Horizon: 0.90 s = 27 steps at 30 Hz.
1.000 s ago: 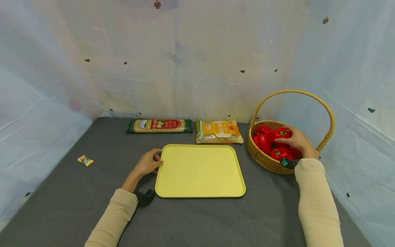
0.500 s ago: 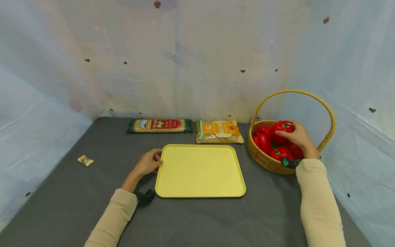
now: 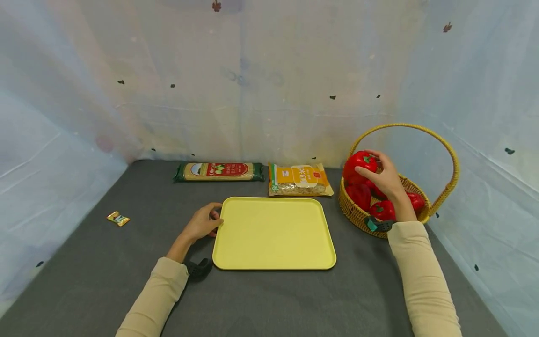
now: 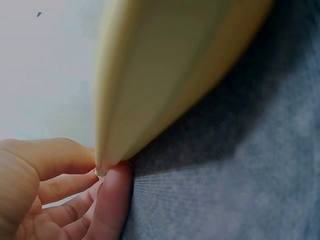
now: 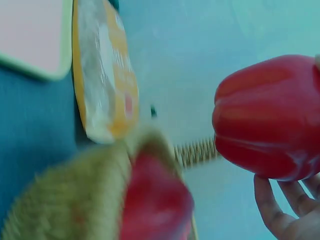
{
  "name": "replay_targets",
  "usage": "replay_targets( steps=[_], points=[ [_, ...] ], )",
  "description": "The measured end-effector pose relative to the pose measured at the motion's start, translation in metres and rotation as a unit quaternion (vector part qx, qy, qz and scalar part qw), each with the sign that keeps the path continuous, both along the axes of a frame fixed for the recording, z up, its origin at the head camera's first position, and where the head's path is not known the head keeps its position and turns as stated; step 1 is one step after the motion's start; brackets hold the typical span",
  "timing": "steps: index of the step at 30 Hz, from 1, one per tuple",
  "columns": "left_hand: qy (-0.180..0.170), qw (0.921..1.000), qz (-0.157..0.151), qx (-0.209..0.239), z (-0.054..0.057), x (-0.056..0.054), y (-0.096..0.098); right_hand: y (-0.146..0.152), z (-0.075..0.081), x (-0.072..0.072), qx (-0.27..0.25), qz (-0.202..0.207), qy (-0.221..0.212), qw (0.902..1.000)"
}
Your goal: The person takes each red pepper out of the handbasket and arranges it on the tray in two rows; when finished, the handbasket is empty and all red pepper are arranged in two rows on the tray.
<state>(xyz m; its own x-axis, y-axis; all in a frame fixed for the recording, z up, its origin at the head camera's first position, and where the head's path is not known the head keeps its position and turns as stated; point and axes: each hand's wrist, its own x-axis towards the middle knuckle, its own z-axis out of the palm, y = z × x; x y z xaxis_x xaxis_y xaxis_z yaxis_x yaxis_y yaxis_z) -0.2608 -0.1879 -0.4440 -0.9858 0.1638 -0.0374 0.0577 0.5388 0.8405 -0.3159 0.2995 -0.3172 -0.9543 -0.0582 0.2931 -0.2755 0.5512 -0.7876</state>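
Observation:
My right hand (image 3: 384, 177) grips a red bell pepper (image 3: 359, 166) by its sides, raised above the left part of a wicker basket (image 3: 355, 220). In the right wrist view the pepper (image 5: 270, 117) hangs clear of the basket rim, with fingertips under it. Several more red peppers (image 3: 382, 210) lie inside the basket, partly covered by my arm. My left hand (image 3: 202, 222) pinches the left edge of a yellow tray (image 3: 273, 234) that lies on the table. In the left wrist view thumb and finger meet at the tray's edge (image 4: 150, 85).
Behind the tray lie a green-ended pack of noodles (image 3: 219, 172) and a yellow bag of grain-like food (image 3: 300, 180). A small wrapped candy (image 3: 118, 218) is at the far left. The basket's tall handle (image 3: 450, 154) arches over it. Pale curtains enclose the grey table.
The right hand has lifted a pepper out from among the others and carried it left and up. The left hand and tray have stayed in place.

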Motion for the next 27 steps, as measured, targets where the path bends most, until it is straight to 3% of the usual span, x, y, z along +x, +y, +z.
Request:
replay_targets(
  steps=[6, 10, 21, 27],
  points=[
    [0.005, 1.0000, 0.003, 0.001, 0.001, 0.000, -0.001, -0.053, 0.009, 0.022, -0.011, 0.024, 0.021, 0.9994],
    [0.007, 1.0000, 0.000, 0.003, 0.000, 0.001, -0.001, -0.084, 0.005, 0.031, -0.019, 0.040, 0.028, 0.9986],
    [0.005, 1.0000, -0.001, 0.005, -0.003, 0.001, -0.001, -0.153, -0.020, 0.028, -0.079, 0.135, 0.023, 0.9874],
    [0.007, 0.9999, -0.002, 0.008, -0.002, 0.001, -0.001, -0.178, -0.041, 0.013, -0.102, 0.160, 0.005, 0.9818]
  ],
)
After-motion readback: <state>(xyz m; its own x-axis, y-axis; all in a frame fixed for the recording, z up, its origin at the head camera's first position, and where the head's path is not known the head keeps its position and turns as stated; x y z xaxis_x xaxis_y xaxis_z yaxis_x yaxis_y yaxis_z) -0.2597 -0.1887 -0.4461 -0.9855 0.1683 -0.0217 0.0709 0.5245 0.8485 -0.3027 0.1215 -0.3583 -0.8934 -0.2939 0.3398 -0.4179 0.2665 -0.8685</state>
